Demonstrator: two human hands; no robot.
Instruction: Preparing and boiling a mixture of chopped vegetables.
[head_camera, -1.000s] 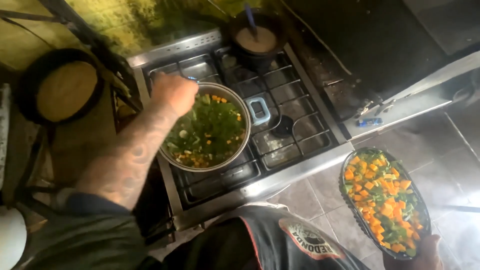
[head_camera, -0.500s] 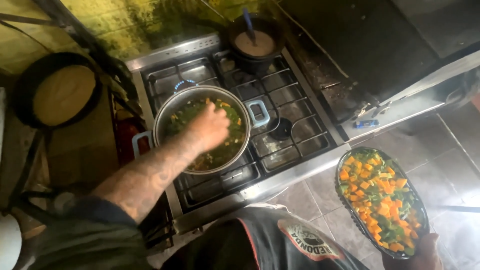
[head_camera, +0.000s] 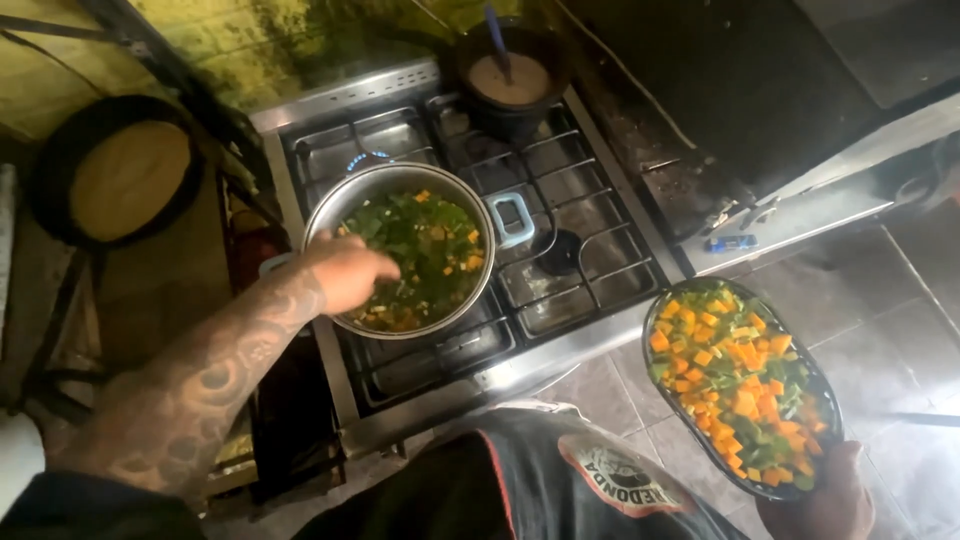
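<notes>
Fingers of the left hand (head_camera: 350, 272) curl loosely over the pot (head_camera: 400, 250) of greens on the stove (head_camera: 600, 270), gripping nothing visible. The right hand (head_camera: 820, 495) supports the dish of chopped vegetables (head_camera: 740, 385) from below, well off to the pot's right.
</notes>
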